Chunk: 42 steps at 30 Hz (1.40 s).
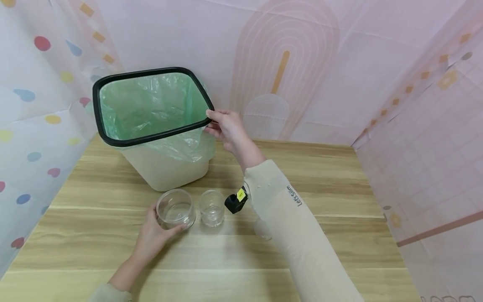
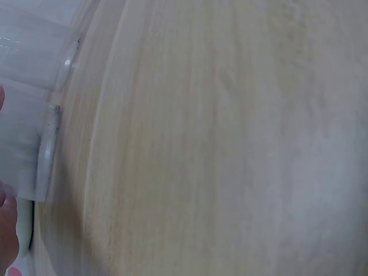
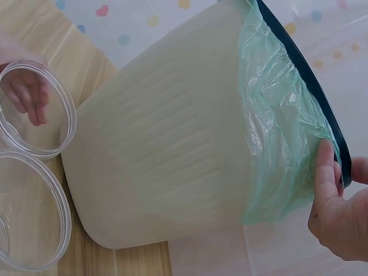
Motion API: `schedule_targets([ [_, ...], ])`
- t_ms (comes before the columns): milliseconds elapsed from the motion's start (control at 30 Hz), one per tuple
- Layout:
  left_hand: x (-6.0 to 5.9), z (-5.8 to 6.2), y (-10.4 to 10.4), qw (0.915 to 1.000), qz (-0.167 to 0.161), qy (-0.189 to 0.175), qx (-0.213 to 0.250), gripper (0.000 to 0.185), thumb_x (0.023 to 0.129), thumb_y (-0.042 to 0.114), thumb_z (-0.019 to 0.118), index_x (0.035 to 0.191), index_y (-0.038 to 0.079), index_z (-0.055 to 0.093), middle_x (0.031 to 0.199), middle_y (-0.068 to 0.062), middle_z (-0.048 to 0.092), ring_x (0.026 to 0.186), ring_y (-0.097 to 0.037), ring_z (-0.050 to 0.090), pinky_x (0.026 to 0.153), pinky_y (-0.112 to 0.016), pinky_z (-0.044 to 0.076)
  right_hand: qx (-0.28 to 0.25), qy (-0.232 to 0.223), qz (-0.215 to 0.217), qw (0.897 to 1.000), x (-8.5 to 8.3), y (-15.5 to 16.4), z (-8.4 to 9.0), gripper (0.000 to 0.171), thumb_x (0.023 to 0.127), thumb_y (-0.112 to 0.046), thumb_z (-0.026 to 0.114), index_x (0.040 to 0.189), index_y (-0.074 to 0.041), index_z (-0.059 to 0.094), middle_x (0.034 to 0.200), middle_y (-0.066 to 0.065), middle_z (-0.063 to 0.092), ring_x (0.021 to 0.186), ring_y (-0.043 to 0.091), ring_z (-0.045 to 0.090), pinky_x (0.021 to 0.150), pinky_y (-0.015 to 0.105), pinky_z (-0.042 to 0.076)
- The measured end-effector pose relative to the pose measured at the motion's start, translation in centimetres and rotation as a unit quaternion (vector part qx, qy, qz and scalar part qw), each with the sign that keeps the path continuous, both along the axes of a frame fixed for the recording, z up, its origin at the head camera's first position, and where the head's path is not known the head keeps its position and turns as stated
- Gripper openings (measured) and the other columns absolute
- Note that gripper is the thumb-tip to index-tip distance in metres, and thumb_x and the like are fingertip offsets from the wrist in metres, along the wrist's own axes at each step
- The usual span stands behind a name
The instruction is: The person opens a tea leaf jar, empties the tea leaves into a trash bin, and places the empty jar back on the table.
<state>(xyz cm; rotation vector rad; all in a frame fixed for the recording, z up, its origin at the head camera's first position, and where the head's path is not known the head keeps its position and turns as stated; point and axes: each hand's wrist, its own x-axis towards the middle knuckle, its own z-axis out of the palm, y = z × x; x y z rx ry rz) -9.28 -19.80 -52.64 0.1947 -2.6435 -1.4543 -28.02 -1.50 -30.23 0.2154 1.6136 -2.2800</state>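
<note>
Left hand: my left hand (image 1: 152,235) is wrapped round the jar (image 1: 175,208), fingers curled against its clear wall; the jar stands upright on the table (image 1: 332,197).

Right hand: my right hand (image 1: 225,126) pinches the near right corner of the bin (image 1: 166,167) at its black rim (image 1: 113,141), thumb over the green liner (image 3: 276,144).

Bin: it looks tipped, its mouth tilted toward me, at the back of the table.

Key relation: the bin's mouth lies straight behind and above the jar; the left hand is the nearer one to the jar, the right steadies the bin.

Nearby: a second jar (image 1: 211,207) stands just right of the first, apart from it.
</note>
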Motion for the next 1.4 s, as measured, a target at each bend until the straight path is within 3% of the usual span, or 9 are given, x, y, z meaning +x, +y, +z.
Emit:
schedule_targets([
  [233, -0.3, -0.1, 0.1, 1.0, 0.0, 0.005, 0.0, 0.107, 0.063, 0.031, 0.086, 0.141, -0.004, 0.021, 0.135, -0.029, 0.038, 0.124, -0.046, 0.036, 0.101, -0.062, 0.029, -0.006, -0.001, 0.005, 1.0, 0.1, -0.1, -0.1, 0.007, 0.09, -0.003, 0.059, 0.085, -0.001, 0.054, 0.074, 0.006, 0.051, 0.061, 0.014, 0.051, 0.088, 0.037, 0.051],
  [433, -0.8, 0.0, 0.3, 1.0, -0.003, 0.006, 0.0, 0.105, 0.064, 0.03, 0.086, 0.14, -0.005, 0.023, 0.135, -0.029, 0.039, 0.124, -0.045, 0.037, 0.102, -0.06, 0.029, 0.001, -0.004, 0.006, 1.0, 0.2, -0.1, -0.1, 0.008, 0.089, -0.004, 0.06, 0.083, -0.001, 0.055, 0.074, 0.005, 0.052, 0.06, 0.013, 0.051, 0.083, 0.033, 0.054],
  [733, -0.6, 0.0, 0.5, 0.9999, -0.001, -0.004, 0.012, 0.106, 0.065, 0.029, 0.085, 0.141, -0.005, 0.019, 0.136, -0.031, 0.037, 0.125, -0.047, 0.035, 0.102, -0.062, 0.029, -0.002, -0.004, 0.014, 1.0, 0.2, -0.2, -0.3, 0.012, 0.09, -0.004, 0.059, 0.08, -0.002, 0.054, 0.073, 0.005, 0.052, 0.06, 0.013, 0.051, 0.088, 0.036, 0.051],
  [1100, -0.8, -0.2, 1.0, 1.0, -0.001, 0.003, 0.006, 0.107, 0.064, 0.03, 0.085, 0.141, -0.007, 0.02, 0.135, -0.032, 0.037, 0.124, -0.047, 0.037, 0.102, -0.061, 0.029, 0.004, 0.004, 0.014, 1.0, -0.1, 0.2, -0.4, 0.008, 0.09, -0.005, 0.06, 0.084, -0.002, 0.055, 0.074, 0.006, 0.052, 0.062, 0.014, 0.051, 0.066, 0.025, 0.056],
  [1400, -1.1, -0.1, 0.9, 0.9998, -0.009, -0.013, 0.01, 0.109, 0.064, 0.032, 0.085, 0.141, -0.007, 0.018, 0.136, -0.033, 0.035, 0.126, -0.048, 0.034, 0.103, -0.061, 0.028, 0.017, 0.007, 0.017, 1.0, -0.1, 0.3, -0.4, 0.012, 0.09, -0.004, 0.059, 0.098, 0.004, 0.054, 0.075, 0.007, 0.051, 0.061, 0.013, 0.05, 0.078, 0.031, 0.055],
])
